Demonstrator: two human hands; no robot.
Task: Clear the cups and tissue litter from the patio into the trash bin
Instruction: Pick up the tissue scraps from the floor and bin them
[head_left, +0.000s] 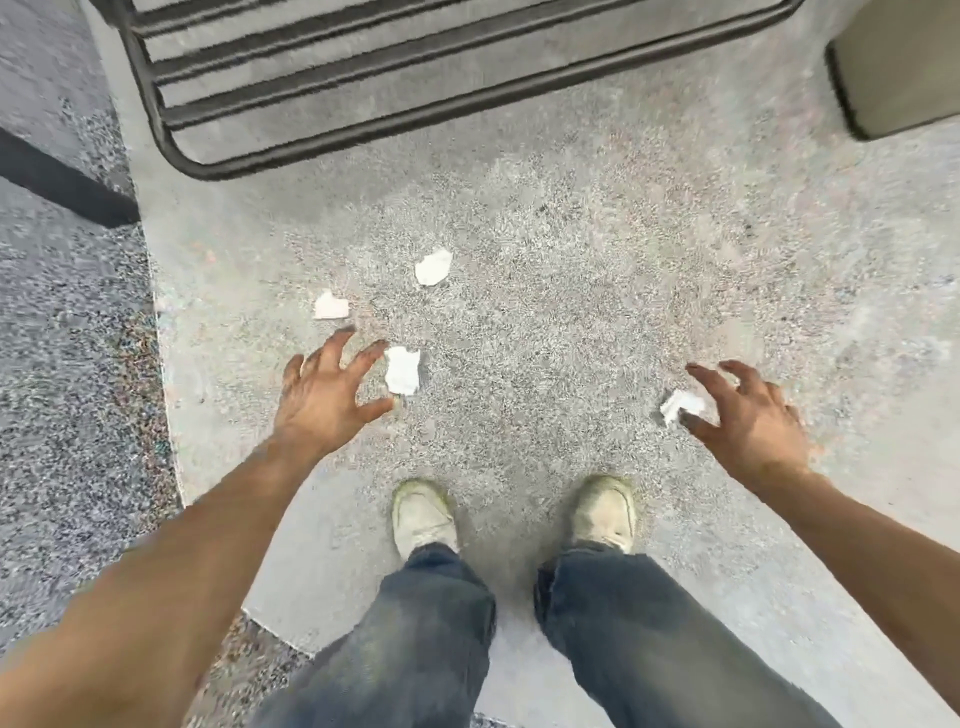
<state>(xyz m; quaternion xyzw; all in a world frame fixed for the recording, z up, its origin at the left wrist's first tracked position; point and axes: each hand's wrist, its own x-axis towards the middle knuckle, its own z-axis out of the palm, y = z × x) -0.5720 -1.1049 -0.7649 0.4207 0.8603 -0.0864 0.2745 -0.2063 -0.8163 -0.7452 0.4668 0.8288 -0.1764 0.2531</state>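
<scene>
I stand on the concrete patio floor (571, 260), with a dark metal bench (363, 78) ahead of me and a gravel strip (67, 364) along my left. Below are my jeans and pale shoes (423, 514). My left hand (327, 387) reaches down with its fingers spread wide, holding nothing, fingertips just beside one scrap of tissue (402, 370). My right hand (748, 415) is spread as well, thumb and fingers framing a crumpled tissue (680, 406); whether the thumb already touches it I cannot tell. Two more tissue pieces (434, 266) and (331, 306) lie farther out, near the left hand. No cups and no trash bin are in view. The scraps look light and flat, so I judge a hasty pinch could slide off them, tear them on the rough floor, or nudge one toward the gravel, where it would be harder to pick up.
</scene>
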